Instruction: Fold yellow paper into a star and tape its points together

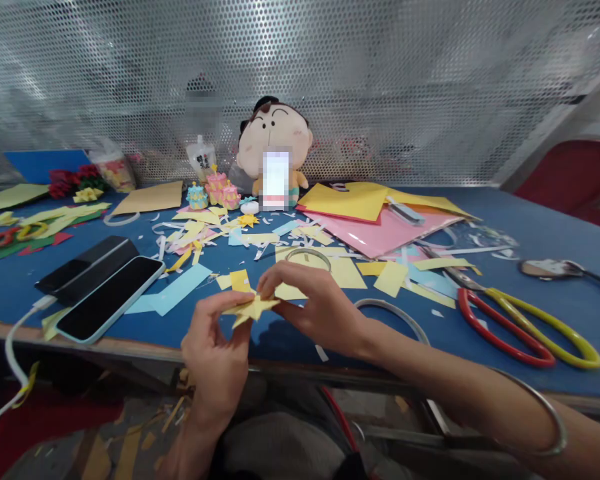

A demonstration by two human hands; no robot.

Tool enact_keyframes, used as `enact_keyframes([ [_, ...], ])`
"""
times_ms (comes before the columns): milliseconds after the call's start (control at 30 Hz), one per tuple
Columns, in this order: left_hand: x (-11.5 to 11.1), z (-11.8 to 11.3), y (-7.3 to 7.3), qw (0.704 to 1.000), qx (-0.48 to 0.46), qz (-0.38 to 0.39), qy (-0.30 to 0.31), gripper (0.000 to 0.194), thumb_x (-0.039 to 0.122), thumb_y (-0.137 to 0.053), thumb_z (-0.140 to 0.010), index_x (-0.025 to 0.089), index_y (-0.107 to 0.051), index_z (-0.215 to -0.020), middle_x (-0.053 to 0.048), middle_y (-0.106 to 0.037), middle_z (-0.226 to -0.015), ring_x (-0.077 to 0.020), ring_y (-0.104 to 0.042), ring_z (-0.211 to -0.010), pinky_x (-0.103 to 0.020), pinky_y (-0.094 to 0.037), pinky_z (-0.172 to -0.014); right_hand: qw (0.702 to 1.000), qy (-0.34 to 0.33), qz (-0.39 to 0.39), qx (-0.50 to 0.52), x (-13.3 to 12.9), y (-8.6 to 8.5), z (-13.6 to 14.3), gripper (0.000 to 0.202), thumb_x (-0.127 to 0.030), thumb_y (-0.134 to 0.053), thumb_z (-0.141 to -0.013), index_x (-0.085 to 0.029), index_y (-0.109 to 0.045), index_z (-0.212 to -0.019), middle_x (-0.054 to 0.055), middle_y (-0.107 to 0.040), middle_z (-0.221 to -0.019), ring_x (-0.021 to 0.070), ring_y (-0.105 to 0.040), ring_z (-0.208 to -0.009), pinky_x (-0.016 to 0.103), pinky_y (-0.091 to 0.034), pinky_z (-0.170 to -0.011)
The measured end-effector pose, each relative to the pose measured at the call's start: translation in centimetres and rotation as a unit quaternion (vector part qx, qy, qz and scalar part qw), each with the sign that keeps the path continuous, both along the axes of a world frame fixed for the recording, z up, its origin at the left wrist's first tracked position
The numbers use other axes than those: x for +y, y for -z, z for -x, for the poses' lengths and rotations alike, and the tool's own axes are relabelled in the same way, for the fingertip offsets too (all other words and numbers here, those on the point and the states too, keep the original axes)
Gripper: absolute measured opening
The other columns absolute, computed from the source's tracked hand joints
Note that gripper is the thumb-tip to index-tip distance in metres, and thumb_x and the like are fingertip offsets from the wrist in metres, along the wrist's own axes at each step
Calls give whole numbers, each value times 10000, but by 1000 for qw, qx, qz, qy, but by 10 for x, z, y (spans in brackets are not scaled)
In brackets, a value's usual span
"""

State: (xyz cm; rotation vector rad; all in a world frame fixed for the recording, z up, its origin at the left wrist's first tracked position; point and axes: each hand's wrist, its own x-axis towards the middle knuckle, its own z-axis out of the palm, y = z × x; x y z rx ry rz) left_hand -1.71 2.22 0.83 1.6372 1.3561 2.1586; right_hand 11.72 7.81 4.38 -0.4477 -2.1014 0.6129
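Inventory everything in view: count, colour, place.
Paper star: one, yellow, front centre
Table: one, blue, across the view
Paper scraps: many, mixed colours, across table
Large sheets: several, yellow and pink, back right
Right scissors: one, red and yellow handles, front right
Left scissors: one, red and yellow handles, far left
Dark phone: one, black screen, front left
Doll: one, multicoloured, back centre
Lit phone: one, pale screen, before doll
Cake models: several, pink and blue, left of doll
Pouch: one, white, behind cakes
Cable: one, white, left edge
Mesh panel: one, silver, background
Bracelet: one, silver, lower right
Left hand: one, bare, holding star
Right hand: one, bare, touching star
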Motion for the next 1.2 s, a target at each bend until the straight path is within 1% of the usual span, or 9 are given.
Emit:
enact_keyframes([
  [100, -5, 9, 2, 985, 131, -110, -33, 216, 85, -645, -734, 249, -655, -874, -9, -683, -846, -178, -625, -851, -337, -482, -828, 973, 18, -228, 24, -6, 3, -3, 180, -53, -450, -843, -187, -553, -780, 75, -659, -859, 160, -578, -831, 310, -512, -734],
  [133, -7, 12, 2, 976, 168, -130, -45, 220, 93, -639, -739, 252, -660, -890, -17, -681, -868, -187, -610, -869, -360, -464, -867, 962, 17, -271, 29, -7, 4, -4, 170, -74, -445, -861, -187, -559, -802, 85, -662, -879, 169, -573, -860, 325, -514, -763],
  [200, -10, 19, 0, 959, 231, -148, -72, 232, 91, -637, -733, 249, -668, -900, -32, -671, -898, -195, -585, -885, -377, -437, -910, 951, 11, -308, 32, -10, 4, -6, 144, -119, -445, -883, -190, -562, -837, 91, -661, -901, 180, -568, -896, 340, -511, -801],
  [300, -12, 24, -2, 937, 294, -167, -92, 271, 51, -656, -689, 244, -667, -880, -33, -647, -894, -191, -563, -861, -375, -430, -914, 954, 10, -299, 36, -11, 3, -7, 140, -122, -445, -883, -189, -557, -833, 87, -660, -895, 177, -566, -895, 328, -507, -811],
  [433, -10, 24, -3, 920, 320, -200, -107, 218, 38, -661, -683, 218, -662, -807, -33, -622, -865, -177, -542, -825, -368, -413, -929, 960, 14, -277, 39, -11, 1, -5, 142, -82, -471, -851, -198, -542, -811, 71, -663, -868, 171, -567, -871, 312, -514, -790],
  [733, -10, 23, -8, 908, 341, -205, -128, 162, 67, -647, -708, 215, -654, -772, -41, -606, -863, -181, -532, -825, -374, -395, -942, 963, 0, -268, 40, -12, 1, -4, 141, -40, -508, -809, -175, -538, -835, 80, -662, -835, 167, -564, -825, 323, -519, -779],
  [900, -13, 25, -14, 905, 379, -147, -124, 200, 31, -578, -748, 203, -646, -823, -51, -611, -883, -198, -548, -839, -420, -408, -909, 965, 1, -257, 48, -10, 1, -3, 160, -18, -472, -810, -155, -552, -823, 83, -656, -813, 170, -560, -800, 329, -519, -732],
  [1033, -11, 28, -21, 908, 387, -126, -96, 103, 110, -574, -780, 193, -615, -825, -78, -610, -924, -223, -540, -861, -427, -417, -850, 974, 24, -222, 24, -12, -2, -2, 129, -47, -491, -824, -147, -572, -828, 99, -653, -878, 164, -574, -790, 318, -504, -708],
  [1200, -2, 28, -44, 925, 364, -76, -75, 80, 181, -645, -761, 223, -590, -801, -38, -605, -888, -200, -546, -852, -361, -452, -777, 987, 40, -156, 0, -9, -12, -4, 105, -107, -529, -845, -163, -542, -932, 95, -624, -959, 167, -584, -892, 313, -505, -766],
])
